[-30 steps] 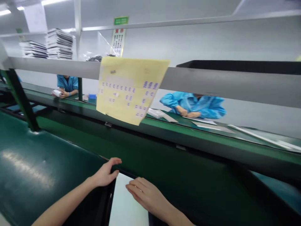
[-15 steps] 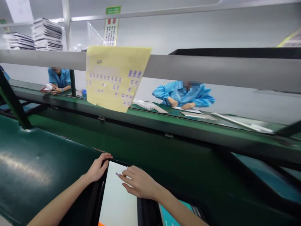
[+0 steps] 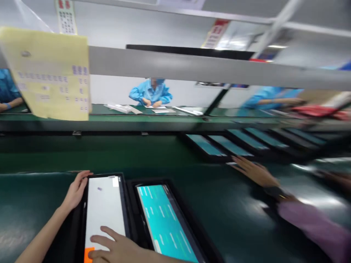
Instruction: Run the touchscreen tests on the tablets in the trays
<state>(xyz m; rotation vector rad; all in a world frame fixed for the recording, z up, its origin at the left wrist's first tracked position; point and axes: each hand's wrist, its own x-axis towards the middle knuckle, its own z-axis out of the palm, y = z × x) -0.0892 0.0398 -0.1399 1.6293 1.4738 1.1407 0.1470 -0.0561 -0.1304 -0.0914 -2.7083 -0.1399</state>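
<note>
A flat device with a white screen (image 3: 105, 208) and a black frame lies in front of me, with an orange label (image 3: 88, 254) at its near left corner. My left hand (image 3: 75, 191) holds the device's far left corner, fingers curled over the edge. Over the lower part of the screen, my right hand (image 3: 116, 246) is spread beside the orange label, holding nothing. A small purple mark (image 3: 99, 189) shows near the screen's top, and a white sticker (image 3: 115, 182) is at the top right. To the right lies a second device with a lit turquoise screen (image 3: 164, 219).
Several devices (image 3: 230, 144) lie in a row at the back right. A co-worker's hand (image 3: 256, 171) reaches in from the right. Behind the grey beam (image 3: 175, 64), people in blue (image 3: 150, 93) sit at another bench. A yellow sheet (image 3: 55, 76) hangs at the left.
The view has swung right, bringing the row of devices and the co-worker's arm into sight. My right hand has moved from the screen's top to its lower part, leaving the purple piece behind.
</note>
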